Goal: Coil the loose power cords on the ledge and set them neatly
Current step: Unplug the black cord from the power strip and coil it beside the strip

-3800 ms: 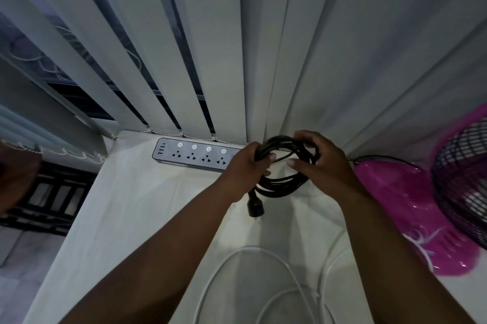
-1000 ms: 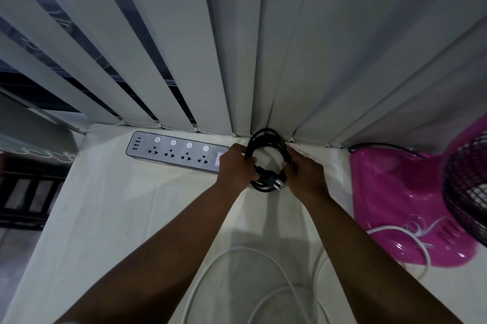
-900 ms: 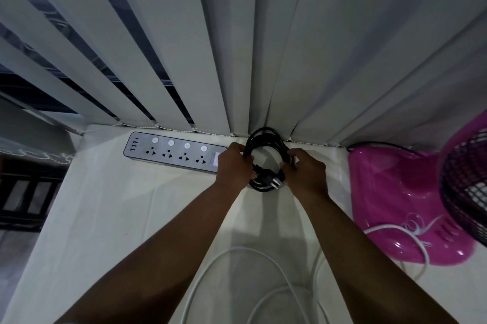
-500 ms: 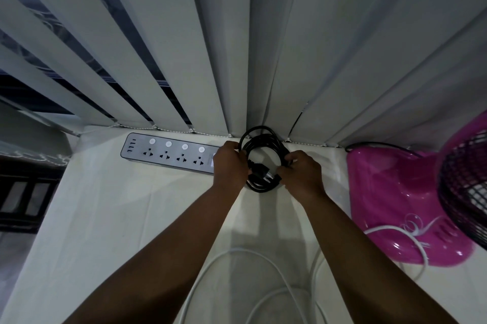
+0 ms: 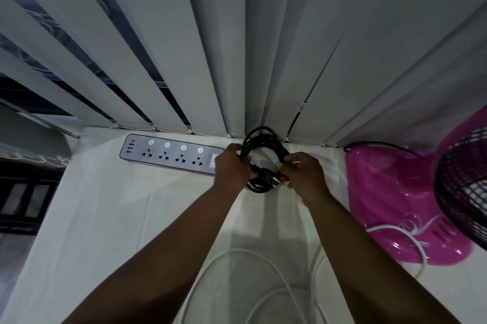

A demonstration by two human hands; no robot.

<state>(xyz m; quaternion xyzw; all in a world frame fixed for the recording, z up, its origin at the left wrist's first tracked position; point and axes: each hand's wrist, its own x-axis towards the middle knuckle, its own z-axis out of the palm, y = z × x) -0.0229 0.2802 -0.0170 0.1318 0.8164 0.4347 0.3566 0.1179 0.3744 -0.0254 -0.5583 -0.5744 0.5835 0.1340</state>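
Observation:
A black power cord [image 5: 263, 139], wound into a tight coil, sits at the back of the white ledge [image 5: 110, 218] against the blinds. My left hand [image 5: 232, 168] grips the coil's left side. My right hand [image 5: 303, 173] pinches its right side, next to the black plug [image 5: 266, 176] lying across the coil's front. A loose white cord [image 5: 237, 252] loops over the ledge near me, between my forearms.
A grey power strip [image 5: 168, 153] with several sockets lies left of the coil. A pink fan's base [image 5: 400, 200] and dark grille [image 5: 463, 184] stand at the right. Vertical blinds [image 5: 237, 47] hang behind. The ledge drops off at the left.
Both hands carried the coil from mid-air back and down to the ledge by the blinds. In the last second it only settled slightly, with the plug tucked across its front.

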